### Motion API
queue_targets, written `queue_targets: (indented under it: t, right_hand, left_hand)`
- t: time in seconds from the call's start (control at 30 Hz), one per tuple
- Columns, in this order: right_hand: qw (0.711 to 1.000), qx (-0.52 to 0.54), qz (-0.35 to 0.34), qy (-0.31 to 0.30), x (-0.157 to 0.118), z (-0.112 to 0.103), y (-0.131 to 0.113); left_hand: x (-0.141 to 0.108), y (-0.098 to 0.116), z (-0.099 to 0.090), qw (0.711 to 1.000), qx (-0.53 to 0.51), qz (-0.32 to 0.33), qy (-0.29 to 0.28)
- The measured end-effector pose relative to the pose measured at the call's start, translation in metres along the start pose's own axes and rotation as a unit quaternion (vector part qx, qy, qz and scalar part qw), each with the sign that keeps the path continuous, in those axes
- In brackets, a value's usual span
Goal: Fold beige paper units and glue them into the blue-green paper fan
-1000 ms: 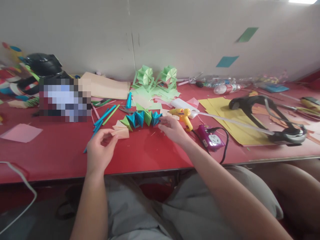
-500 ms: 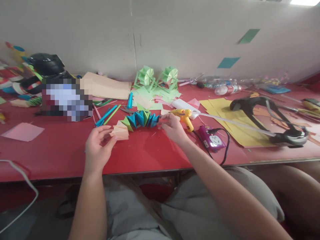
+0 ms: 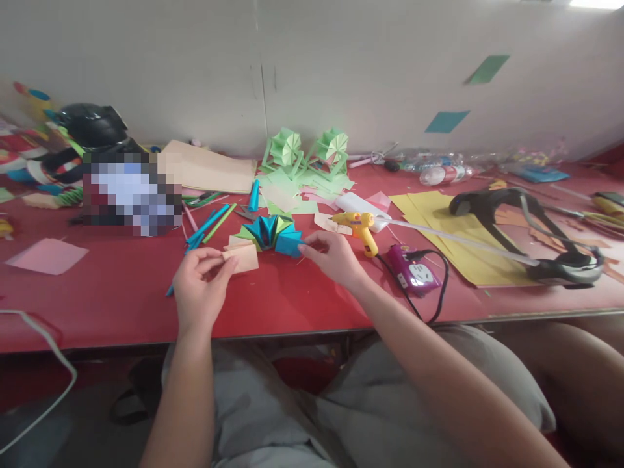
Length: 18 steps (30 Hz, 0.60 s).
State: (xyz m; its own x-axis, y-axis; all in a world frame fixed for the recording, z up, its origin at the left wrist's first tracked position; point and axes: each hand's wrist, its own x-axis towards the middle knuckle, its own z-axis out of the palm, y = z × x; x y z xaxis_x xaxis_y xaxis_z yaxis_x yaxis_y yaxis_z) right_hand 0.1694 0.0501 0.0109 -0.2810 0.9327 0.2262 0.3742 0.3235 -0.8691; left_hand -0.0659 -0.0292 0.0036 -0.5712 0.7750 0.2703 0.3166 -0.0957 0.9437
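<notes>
A pleated strip of folded paper [image 3: 268, 231], in blue, green and cream, curves in an arc between my two hands just above the red table. My left hand [image 3: 202, 276] is closed on its cream end [image 3: 244, 258], thumb in front and fingers behind. At the other side my right hand [image 3: 336, 255] pinches the blue end [image 3: 288, 244] between thumb and fingertips. A yellow glue gun [image 3: 359, 227] lies just beyond my right hand, a clear glue stick [image 3: 453, 239] reaching out from its back. Blue paper tubes [image 3: 207, 227] lie behind my left hand.
Two light green folded-paper wheels [image 3: 285, 148] stand at the back on scattered paper. To the right are a purple power socket [image 3: 414, 270] with a black cable, yellow sheets [image 3: 439, 240] and a black headset [image 3: 526, 227]. Pink paper squares [image 3: 46, 255] lie left.
My hands have come closer together, the right moving left and the left moving slightly right. Between them the paper strip has bunched into a tighter arc, its blue end turned to face me.
</notes>
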Motion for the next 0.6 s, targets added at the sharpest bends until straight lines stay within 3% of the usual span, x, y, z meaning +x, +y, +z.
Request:
queue_targets:
  t: [0.13, 0.23, 0.4, 0.6]
  right_hand:
    - [0.999, 0.009, 0.016, 0.026, -0.006, -0.001, -0.003]
    - [0.999, 0.007, 0.024, 0.038, -0.008, -0.002, -0.002]
    - [0.998, -0.001, 0.021, 0.061, -0.012, 0.001, -0.005]
    - [0.997, 0.005, -0.001, 0.078, -0.023, 0.007, -0.014]
  left_hand:
    - [0.002, -0.002, -0.002, 1.000, 0.003, -0.023, 0.010]
    - [0.003, -0.004, -0.002, 1.000, 0.001, -0.001, 0.019]
    - [-0.006, -0.003, 0.009, 0.988, 0.054, 0.144, 0.032]
    - [-0.022, 0.010, 0.027, 0.953, 0.124, 0.271, -0.050]
